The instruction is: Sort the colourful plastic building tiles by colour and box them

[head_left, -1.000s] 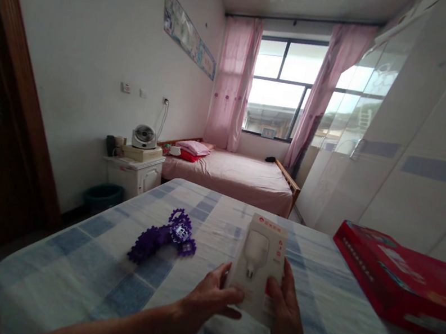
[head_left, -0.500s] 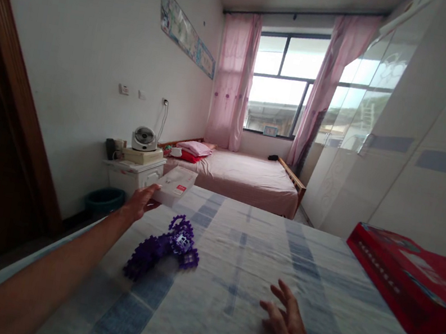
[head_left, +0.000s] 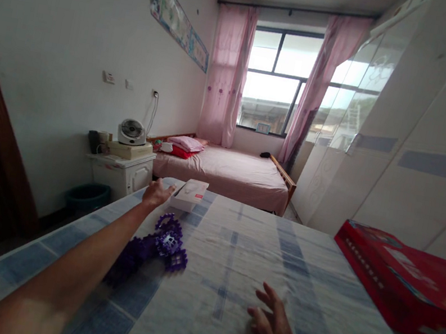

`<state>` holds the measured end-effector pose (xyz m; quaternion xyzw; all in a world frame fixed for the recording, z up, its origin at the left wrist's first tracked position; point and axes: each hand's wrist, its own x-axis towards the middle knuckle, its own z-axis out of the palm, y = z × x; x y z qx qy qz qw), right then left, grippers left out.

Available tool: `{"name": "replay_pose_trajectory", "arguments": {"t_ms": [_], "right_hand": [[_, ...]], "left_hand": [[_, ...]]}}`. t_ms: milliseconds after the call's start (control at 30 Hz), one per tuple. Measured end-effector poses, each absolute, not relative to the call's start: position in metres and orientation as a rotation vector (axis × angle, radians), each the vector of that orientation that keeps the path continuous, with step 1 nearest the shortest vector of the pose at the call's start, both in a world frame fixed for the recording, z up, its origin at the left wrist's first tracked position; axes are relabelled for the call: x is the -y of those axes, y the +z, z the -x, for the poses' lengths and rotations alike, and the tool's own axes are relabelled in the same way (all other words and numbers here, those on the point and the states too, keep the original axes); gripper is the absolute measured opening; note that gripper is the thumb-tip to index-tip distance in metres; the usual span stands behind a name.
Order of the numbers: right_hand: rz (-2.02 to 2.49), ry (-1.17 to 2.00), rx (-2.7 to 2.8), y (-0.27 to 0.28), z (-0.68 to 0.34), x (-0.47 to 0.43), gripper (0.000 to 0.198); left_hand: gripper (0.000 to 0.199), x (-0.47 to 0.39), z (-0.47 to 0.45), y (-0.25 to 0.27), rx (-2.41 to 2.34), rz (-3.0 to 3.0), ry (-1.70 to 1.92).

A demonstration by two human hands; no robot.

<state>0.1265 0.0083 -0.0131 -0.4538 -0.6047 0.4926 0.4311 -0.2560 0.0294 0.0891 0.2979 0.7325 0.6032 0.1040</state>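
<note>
At the far edge of the cloth-covered table [head_left: 210, 244] lies a white box [head_left: 187, 202] with a small red mark on its lid. My left hand [head_left: 157, 192] is just left of this box, fingers stretched toward it and apart, holding nothing. Nearer to me, purple gear-shaped plastic pieces [head_left: 167, 242] sit joined in a cluster, partly hidden behind my left forearm. My right hand [head_left: 275, 327] hovers low over the cloth at the lower right, its fingers loosely spread and nothing in them.
A large red box [head_left: 400, 282] lies on the table's right side. Beyond the table are a bed [head_left: 239, 172], a bedside cabinet [head_left: 119, 172] with a small fan [head_left: 132, 132], and a green bin [head_left: 87, 198]. A white wardrobe [head_left: 408, 107] lines the right wall.
The white box, earlier tilted in my left hand, now rests flat on the table with the hand off it. My view has turned slightly right. The right hand stays spread.
</note>
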Motion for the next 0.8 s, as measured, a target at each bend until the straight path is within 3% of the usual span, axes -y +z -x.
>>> {"name": "replay_pose_trajectory", "arguments": {"t_ms": [167, 367, 467, 567, 700, 800], "right_hand": [[1.107, 1.307, 1.525, -0.007, -0.128, -0.007, 0.058], [1.050, 1.267, 1.515, 0.018, -0.138, -0.008, 0.052], [1.091, 1.124, 1.505, 0.041, -0.172, -0.018, 0.052], [1.207, 0.723, 1.563, 0.059, -0.236, -0.023, 0.051], [1.544, -0.123, 1.585, 0.051, -0.342, -0.018, 0.060], [1.862, -0.429, 1.452, 0.031, -0.404, -0.008, 0.070]], "left_hand": [[0.033, -0.012, 0.200, 0.101, -2.180, -1.213, 1.652], [0.041, 0.030, 0.043, 0.083, -1.550, -1.499, 1.221], [0.035, 0.050, -0.011, 0.062, -1.364, -1.449, 1.120], [0.030, 0.054, -0.034, 0.035, -1.307, -1.463, 1.123], [0.024, 0.047, -0.033, 0.005, -1.349, -1.651, 1.209], [0.023, 0.044, -0.028, -0.006, -1.379, -1.784, 1.192]]}}
